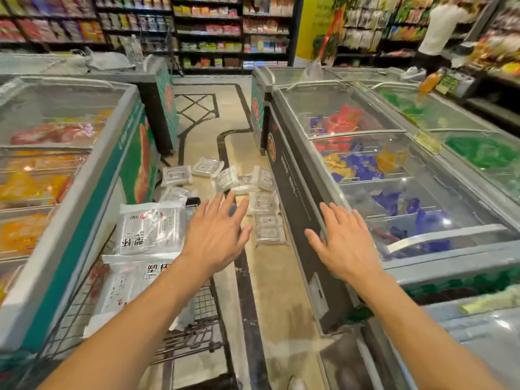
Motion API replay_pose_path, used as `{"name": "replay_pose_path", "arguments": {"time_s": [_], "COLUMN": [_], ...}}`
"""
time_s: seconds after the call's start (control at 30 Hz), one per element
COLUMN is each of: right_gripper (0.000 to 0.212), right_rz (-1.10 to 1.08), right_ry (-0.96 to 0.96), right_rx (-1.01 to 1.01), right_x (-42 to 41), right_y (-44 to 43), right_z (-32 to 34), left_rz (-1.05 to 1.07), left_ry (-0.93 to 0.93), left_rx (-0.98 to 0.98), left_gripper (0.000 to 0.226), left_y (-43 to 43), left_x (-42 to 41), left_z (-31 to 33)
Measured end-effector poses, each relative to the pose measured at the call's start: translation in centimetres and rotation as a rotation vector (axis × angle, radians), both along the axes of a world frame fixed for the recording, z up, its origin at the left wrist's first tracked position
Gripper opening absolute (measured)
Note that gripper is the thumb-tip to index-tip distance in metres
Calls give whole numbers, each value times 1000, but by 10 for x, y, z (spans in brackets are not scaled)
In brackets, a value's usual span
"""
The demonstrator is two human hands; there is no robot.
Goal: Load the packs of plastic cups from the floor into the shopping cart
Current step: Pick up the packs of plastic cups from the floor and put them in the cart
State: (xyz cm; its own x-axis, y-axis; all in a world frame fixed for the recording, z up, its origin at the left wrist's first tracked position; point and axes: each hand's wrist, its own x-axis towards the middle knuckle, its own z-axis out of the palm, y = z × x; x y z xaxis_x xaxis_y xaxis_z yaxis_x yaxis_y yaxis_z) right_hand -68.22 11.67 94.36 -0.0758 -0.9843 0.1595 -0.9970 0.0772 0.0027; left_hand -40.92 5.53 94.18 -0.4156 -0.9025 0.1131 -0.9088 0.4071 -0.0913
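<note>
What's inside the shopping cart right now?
Two packs of plastic cups lie in the shopping cart; the left forearm covers part of the nearer one, and anything beneath them is hidden.

Left hand (215, 235), right hand (344, 243) outstretched, fingers spread.

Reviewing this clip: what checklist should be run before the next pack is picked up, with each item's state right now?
1. Left hand free: ok, open, holding nothing.
2. Right hand free: ok, open, holding nothing.
3. Floor packs left to load: ok, several lie ahead.
4. Room in shopping cart: cannot tell; loaded packs cover much of it.
5. Path ahead: ok, aisle floor bare.
</note>
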Motion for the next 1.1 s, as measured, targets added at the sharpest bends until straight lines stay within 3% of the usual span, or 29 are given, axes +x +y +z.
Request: {"name": "replay_pose_path", "arguments": {"time_s": [0.23,0.57,0.8,1.1], "right_gripper": [82,74,84,69], "right_rz": [168,268,161,-6], "right_ry": [-57,-89,-175,-187], "right_rx": [31,80,70,-32], "right_x": [-62,-87,-102,-150], "right_y": [-130,-313,-461,-645], "right_z": [-9,-47,-65,-67], "left_rz": [126,222,71,-178], "left_ry": [51,44,46,19], "left_rx": [10,20,18,26], "left_gripper": [76,69,68,66], "left_y": [-95,-247,-422,-647], "left_x": [-68,-81,-101,-166], "left_z": [-11,-40,-42,-31]}}
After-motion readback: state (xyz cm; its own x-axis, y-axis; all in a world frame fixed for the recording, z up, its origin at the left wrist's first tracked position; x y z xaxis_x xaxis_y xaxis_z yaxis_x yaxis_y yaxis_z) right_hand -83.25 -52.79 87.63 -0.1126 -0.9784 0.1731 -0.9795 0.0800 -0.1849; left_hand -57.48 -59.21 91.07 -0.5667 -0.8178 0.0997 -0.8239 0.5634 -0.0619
